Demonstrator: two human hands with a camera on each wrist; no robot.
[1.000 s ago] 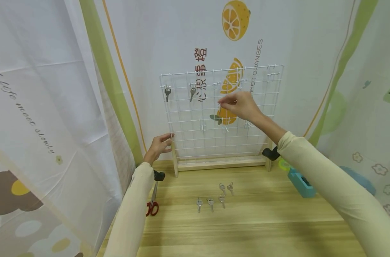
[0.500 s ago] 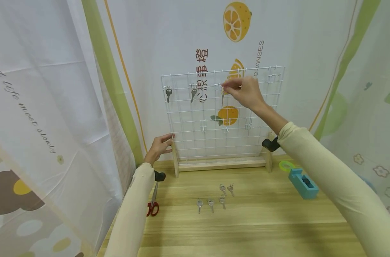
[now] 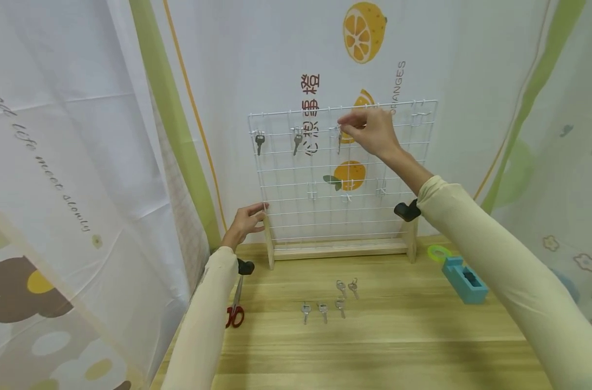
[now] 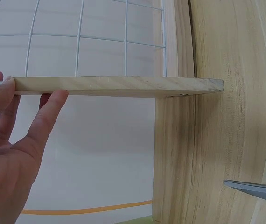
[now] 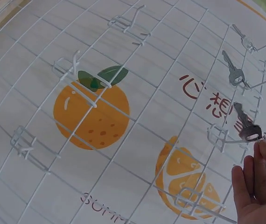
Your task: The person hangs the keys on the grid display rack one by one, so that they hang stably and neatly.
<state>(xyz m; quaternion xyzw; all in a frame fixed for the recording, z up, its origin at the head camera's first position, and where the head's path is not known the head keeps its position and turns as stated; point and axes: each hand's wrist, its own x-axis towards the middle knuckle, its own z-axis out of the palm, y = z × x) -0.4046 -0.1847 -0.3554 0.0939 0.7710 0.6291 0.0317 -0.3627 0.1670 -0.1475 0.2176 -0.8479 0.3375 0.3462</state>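
My right hand [image 3: 371, 130] pinches a silver key [image 5: 246, 126] by the small ring at its head. The key hangs blade-down at an upper-row hook [image 5: 221, 136] of a white wire grid rack [image 3: 296, 210]; whether the ring is on the hook I cannot tell. To its left, two keys [image 3: 260, 142] hang on hooks in the same row. My left hand [image 3: 247, 221] grips the top of the rack's left wooden upright [image 4: 109, 85] between thumb and fingers. Several loose keys [image 3: 323, 311] with rings lie on the table in front of the rack.
Red-handled scissors [image 3: 235, 315] lie by my left forearm. At the right are a blue tape dispenser [image 3: 463, 280] and a yellow-green tape roll [image 3: 439, 253]. More hooks [image 3: 346, 196] sit lower on the grid. A printed curtain [image 3: 218, 65] hangs behind and beside the table.
My right hand has risen with the key from the middle of the grid to the upper hook row. The left hand has stayed on the upright. The view has shifted slightly.
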